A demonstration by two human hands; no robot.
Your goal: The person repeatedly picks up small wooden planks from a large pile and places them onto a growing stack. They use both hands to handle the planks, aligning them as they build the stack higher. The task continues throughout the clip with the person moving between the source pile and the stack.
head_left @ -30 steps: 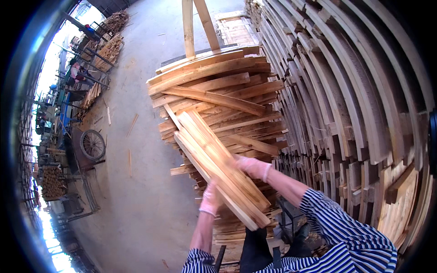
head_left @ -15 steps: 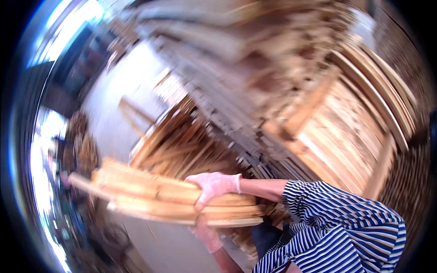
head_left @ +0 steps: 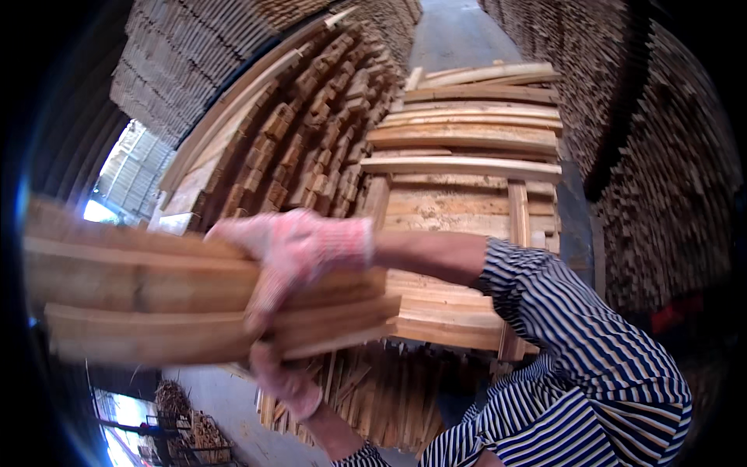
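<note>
A bundle of short wooden boards (head_left: 179,292) lies across the left half of the head view, blurred by motion at its far left end. My right hand (head_left: 299,249), in a pink-and-white knit glove, is closed over the top of the bundle near its right end. Below it, my left hand (head_left: 288,381), gloved alike, holds the bundle from its lower edge; its fingers are partly hidden by the boards. Just beyond my right forearm is a stack of planks (head_left: 467,140), with crosswise boards on top and an upright slat (head_left: 519,210) near its right side.
Rows of stacked timber (head_left: 303,132) stand at the back left. Tall stacks of wood (head_left: 661,194) line the right side. Beneath the bundle, more loose sticks (head_left: 373,397) lie in a pile. A grey floor strip (head_left: 463,35) runs away at the top.
The view has turned, bringing the plank stack from the right to straight ahead. Both hands still hold the bundle, which now appears larger and farther left.
</note>
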